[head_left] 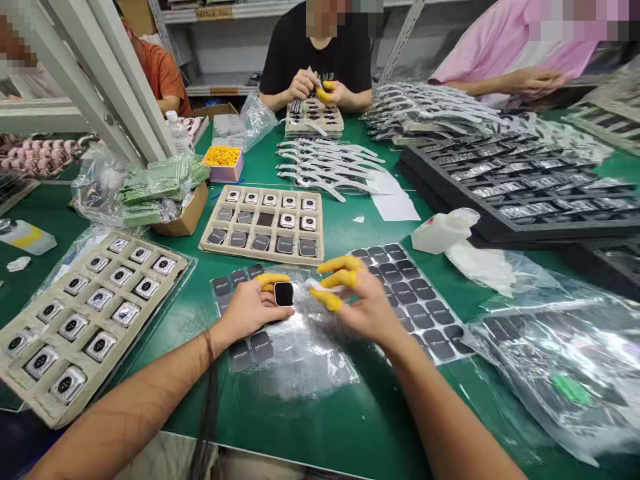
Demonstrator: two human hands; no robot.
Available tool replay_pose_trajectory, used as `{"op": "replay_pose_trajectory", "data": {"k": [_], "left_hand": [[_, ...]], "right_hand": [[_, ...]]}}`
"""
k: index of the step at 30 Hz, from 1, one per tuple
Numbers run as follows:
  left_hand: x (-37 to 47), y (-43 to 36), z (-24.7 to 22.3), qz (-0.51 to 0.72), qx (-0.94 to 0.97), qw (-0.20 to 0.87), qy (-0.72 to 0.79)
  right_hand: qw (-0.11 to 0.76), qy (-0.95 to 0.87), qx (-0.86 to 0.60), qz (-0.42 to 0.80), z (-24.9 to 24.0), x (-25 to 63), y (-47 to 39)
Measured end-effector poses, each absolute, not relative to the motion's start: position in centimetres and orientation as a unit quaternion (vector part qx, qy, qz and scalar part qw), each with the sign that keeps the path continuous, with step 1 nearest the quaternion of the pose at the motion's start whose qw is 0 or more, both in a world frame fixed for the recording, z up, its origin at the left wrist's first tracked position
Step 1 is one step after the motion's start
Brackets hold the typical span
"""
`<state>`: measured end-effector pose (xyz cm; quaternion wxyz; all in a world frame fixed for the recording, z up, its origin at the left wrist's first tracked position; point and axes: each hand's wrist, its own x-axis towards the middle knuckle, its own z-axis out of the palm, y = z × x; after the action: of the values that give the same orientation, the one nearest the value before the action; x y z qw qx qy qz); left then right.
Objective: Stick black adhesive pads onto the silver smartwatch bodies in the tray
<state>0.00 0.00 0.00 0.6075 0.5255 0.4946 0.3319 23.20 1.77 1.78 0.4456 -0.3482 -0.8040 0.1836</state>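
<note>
A square watch body (284, 294) with a black screen is gripped between the fingers of my left hand (257, 303), a yellow cot on one finger. My right hand (357, 297), several fingertips in yellow cots, pinches a small white cloth (320, 287) just right of the watch. Beneath both hands lies a clear plastic sheet (305, 363) with a few dark square labels. Another sheet of dark labels (420, 303) lies partly under my right hand. Beyond them, a beige tray (263, 256) holds watch bodies and dark label squares.
A larger watch tray (35, 313) lies at left. A white bottle (445, 230) and black foam trays (450, 200) stand at right. Further back are a box of yellow cots (223, 163), white straps (325, 167) and a person in black (320, 60). Plastic bags (550, 373) lie front right.
</note>
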Motion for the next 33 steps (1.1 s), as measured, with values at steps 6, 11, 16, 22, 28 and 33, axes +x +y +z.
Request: {"op": "replay_pose_trajectory", "data": {"k": [6, 11, 16, 22, 28, 33], "left_hand": [[0.0, 0.0, -0.3, 0.333, 0.567, 0.578, 0.483], [0.0, 0.0, -0.5, 0.334, 0.609, 0.537, 0.479], [0.0, 0.0, -0.4, 0.327, 0.581, 0.562, 0.49], [0.3, 0.1, -0.1, 0.327, 0.542, 0.576, 0.517], [0.4, 0.5, 0.3, 0.381, 0.438, 0.648, 0.492], [-0.2, 1.4, 0.3, 0.435, 0.356, 0.697, 0.445]], "right_hand": [[0.431, -0.814, -0.367, 0.13, -0.8, 17.8, 0.9], [0.412, -0.83, -0.358, 0.12, -0.7, 18.6, 0.6], [0.395, -0.828, -0.375, 0.131, -1.1, 18.6, 0.8], [0.359, -0.81, -0.453, 0.102, -1.2, 20.0, 2.1], [0.336, -0.81, -0.473, 0.081, 0.5, 21.3, -0.3], [0.251, -0.897, -0.251, 0.262, -0.4, 18.0, -2.7]]}}
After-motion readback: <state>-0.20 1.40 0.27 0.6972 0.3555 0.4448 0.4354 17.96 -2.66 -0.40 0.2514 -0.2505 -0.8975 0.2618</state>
